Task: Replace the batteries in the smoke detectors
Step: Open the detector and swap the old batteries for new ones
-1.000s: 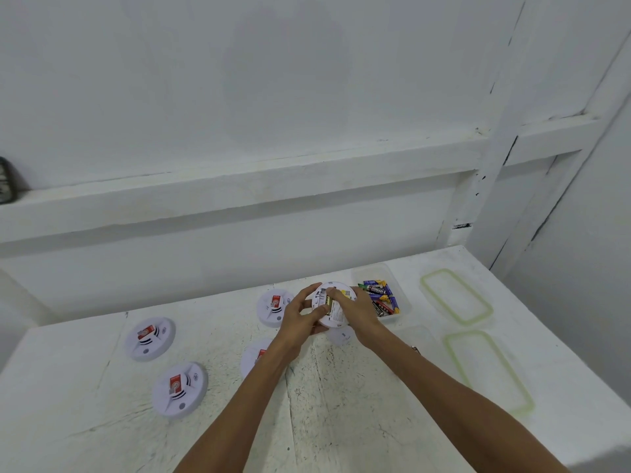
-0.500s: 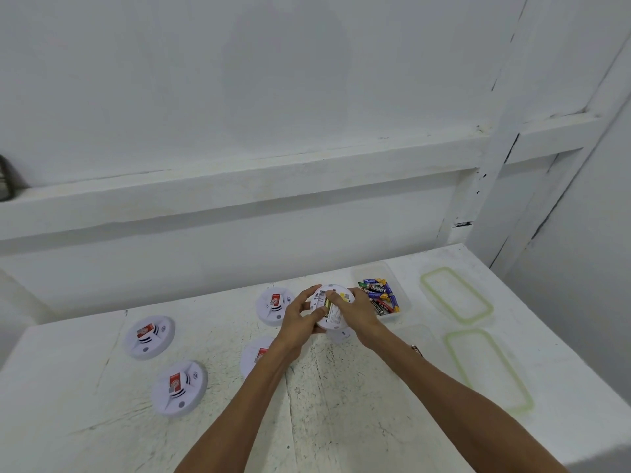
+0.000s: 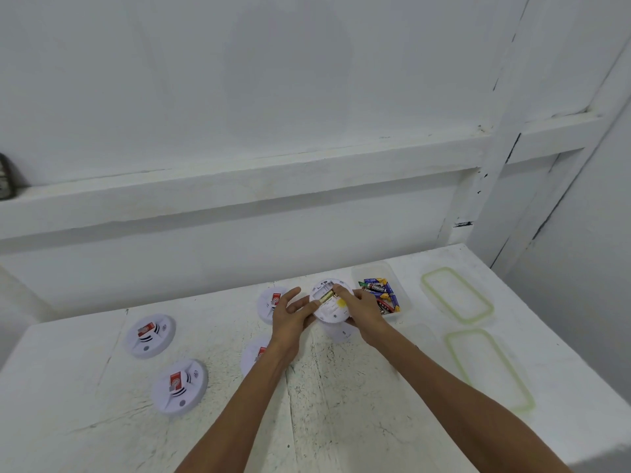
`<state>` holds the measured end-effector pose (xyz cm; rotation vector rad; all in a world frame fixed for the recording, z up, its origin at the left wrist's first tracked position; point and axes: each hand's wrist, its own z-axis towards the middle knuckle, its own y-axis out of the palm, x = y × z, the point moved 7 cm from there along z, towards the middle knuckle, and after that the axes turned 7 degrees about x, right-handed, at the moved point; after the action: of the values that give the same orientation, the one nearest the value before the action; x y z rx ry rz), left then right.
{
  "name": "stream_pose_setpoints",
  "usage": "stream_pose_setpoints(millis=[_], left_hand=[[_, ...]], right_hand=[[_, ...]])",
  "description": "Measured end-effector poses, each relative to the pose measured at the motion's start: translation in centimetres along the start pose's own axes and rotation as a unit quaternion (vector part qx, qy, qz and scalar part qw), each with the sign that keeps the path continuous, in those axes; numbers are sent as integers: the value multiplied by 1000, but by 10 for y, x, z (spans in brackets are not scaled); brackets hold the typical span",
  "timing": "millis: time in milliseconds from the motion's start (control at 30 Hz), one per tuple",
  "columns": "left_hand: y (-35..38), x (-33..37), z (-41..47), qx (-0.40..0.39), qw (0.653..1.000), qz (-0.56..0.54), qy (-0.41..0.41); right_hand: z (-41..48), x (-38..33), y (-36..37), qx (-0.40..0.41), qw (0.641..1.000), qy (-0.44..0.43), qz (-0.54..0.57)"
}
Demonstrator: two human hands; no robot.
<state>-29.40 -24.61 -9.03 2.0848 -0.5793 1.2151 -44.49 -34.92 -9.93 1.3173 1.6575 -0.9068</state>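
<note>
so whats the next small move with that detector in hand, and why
Probably press the gold battery flat into the smoke detector: the right hand pinches it half-seated across the open back, while the left hand steadies the rim.

Both hands meet over the middle of the counter (image 3: 341, 421), the left hand (image 3: 290, 319) and right hand (image 3: 363, 310) holding a smoke detector (image 3: 329, 303) between them, a battery (image 3: 326, 296) lying across its upturned back. Just right of it sits the tub of batteries (image 3: 379, 291). Further right, two lids (image 3: 456, 295) lie one before the other. Left of the hands, another detector (image 3: 271, 302) sits partly hidden; one more (image 3: 254, 358) peeks out beside the left wrist. Far left, two detectors (image 3: 150, 334) lie, one nearer. A ledge (image 3: 222, 189) runs behind on the wall.
</note>
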Motion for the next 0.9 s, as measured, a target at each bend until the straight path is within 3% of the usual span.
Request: stream_pose_setpoints(millis=[100,267,433,767,900], left_hand=[[-3,3,1,14,1000,-22,4],[6,-3,0,-30,1000,4,-1],[8,-4,0,-42,999,12,-29],[15,-10,3,-55,996,0,-65],[15,-5,2,-57,996,4,-64]], right_hand=[[0,5,-2,-5,999,29,23],[-1,8,4,-26,996,30,78],[-2,5,0,-13,998,25,54],[-5,-14,-2,-65,997,47,20],[0,-27,-15,-44,999,6,-6]])
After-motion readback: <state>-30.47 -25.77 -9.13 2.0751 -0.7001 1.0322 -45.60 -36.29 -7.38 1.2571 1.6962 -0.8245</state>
